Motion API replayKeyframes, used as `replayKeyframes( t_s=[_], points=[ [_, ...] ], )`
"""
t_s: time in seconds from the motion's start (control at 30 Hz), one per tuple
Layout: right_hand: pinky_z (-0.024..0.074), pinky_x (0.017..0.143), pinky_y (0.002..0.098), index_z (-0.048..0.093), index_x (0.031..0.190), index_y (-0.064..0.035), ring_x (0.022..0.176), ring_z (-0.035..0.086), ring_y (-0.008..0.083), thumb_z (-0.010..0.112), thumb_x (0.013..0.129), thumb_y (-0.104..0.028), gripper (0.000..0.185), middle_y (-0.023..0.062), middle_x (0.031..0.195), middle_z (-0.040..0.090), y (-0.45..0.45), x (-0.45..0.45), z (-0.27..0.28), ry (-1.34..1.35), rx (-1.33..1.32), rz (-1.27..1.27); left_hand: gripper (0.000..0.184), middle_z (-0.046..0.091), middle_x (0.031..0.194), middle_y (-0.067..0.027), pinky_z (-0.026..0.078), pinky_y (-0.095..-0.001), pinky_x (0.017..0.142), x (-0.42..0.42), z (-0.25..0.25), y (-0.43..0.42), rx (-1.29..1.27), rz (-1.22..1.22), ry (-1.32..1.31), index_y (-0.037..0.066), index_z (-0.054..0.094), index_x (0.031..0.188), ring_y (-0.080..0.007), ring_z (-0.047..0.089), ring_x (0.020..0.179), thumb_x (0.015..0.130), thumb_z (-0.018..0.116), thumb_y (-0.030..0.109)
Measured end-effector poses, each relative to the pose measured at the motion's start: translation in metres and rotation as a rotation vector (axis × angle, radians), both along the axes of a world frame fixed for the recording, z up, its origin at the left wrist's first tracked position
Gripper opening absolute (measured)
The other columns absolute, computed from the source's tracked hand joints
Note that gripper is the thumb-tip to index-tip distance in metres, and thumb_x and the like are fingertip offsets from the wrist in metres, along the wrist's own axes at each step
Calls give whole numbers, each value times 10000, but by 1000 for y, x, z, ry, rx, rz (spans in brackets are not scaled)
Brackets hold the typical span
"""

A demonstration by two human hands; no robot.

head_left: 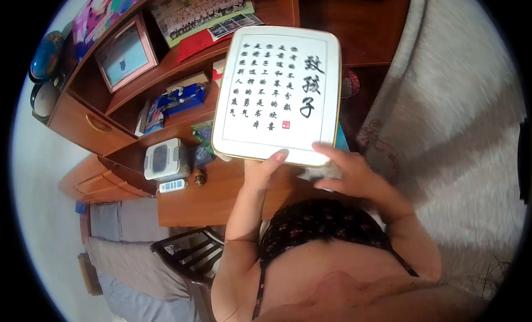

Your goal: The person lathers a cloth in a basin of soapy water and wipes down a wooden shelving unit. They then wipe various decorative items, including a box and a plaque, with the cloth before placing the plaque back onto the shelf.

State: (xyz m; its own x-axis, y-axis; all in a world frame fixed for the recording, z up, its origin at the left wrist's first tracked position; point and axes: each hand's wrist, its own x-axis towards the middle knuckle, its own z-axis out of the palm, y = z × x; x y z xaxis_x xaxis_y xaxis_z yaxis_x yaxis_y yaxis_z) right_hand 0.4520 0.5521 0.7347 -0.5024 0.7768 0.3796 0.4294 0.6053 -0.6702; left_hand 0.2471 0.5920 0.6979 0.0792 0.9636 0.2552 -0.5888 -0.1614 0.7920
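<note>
A white framed calligraphy plaque [266,139] with rounded corners, a thin gold edge and black Chinese characters is held up over the desk. My left hand [262,169] grips its bottom edge, thumb on the front face and fingers hidden behind. At the lower right corner is my right hand [354,172], one fingertip against the plaque's front. Between its fingers, just below the edge, shows a pale crumpled cloth [331,171], partly hidden; it could be tissue.
A brown wooden desk [194,208] with shelves stands ahead. On it are a lidded clear box [166,158], a white remote [173,185] and a small brown figurine [199,176]. The shelves hold a pink picture frame [126,55] and a blue box [184,98]. A dark chair [194,250] stands lower left, a pale curtain [454,128] right.
</note>
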Motion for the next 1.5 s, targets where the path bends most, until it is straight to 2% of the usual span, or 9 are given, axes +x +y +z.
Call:
replayKeyframes(
  t_s=[0.13,0.27,0.33,0.47,0.53,0.8,0.9,1.17,1.5],
  points=[
    [434,816,279,463,1174,-43,984,533,147,704,721,-163,527,113,1049,557,2,45,41,167,-536,164,597,522,1120,-118,414,-326,880,-19,-10,-4,15,-78,158,-33,424,1188,-212,506,1032,659,675,86],
    [436,770,253,475,1113,-40,864,537,113,631,779,-216,408,74,997,547,37,33,77,420,45,127,594,544,1103,-108,427,-330,860,-19,-11,-18,30,-145,236,-23,439,1189,-209,521,1017,657,673,94],
    [416,844,305,428,1176,0,991,517,188,583,815,-240,461,122,1106,513,50,5,92,246,137,-33,599,543,1108,-102,424,-331,862,-20,-9,-25,25,-237,221,-18,438,1197,-203,516,1021,654,672,81],
    [144,1078,388,160,1366,7,1313,180,307,390,875,-484,732,217,1400,203,89,-36,56,-518,441,12,651,517,1142,-101,409,-331,879,-30,-10,-26,48,-251,411,-11,409,1224,-198,493,1047,645,689,92],
    [110,1086,422,132,1389,-64,1328,141,289,563,804,-325,772,175,1429,154,78,-52,56,-455,324,237,670,508,1151,-100,405,-329,883,-34,-11,-23,-3,-250,377,-7,396,1232,-198,483,1060,642,694,104],
    [299,1027,394,435,1272,-90,1235,367,248,563,794,-229,515,81,1343,387,51,-37,39,-454,476,579,744,507,1140,-100,427,-347,886,-49,-11,-18,-118,-177,202,-4,380,1239,-229,498,1070,595,733,121],
    [453,885,347,627,977,-72,1002,559,217,566,753,-106,235,36,1132,580,36,-30,27,-221,536,658,708,534,1130,-125,473,-332,817,-55,-11,-15,-40,-47,203,-30,417,1202,-231,555,984,588,743,106],
    [475,823,315,573,768,-74,955,575,202,568,739,-86,31,43,997,607,26,-13,22,-205,529,856,713,521,1149,-138,447,-358,861,-55,6,-16,19,-138,187,-35,396,1226,-247,528,1034,605,720,94],
    [497,738,342,556,737,-29,845,587,259,526,629,19,122,102,875,598,65,79,57,-610,1046,-205,768,519,1142,-125,447,-361,868,-63,-7,-11,-85,-149,112,-24,383,1234,-245,526,1038,579,757,121]
  ],
)
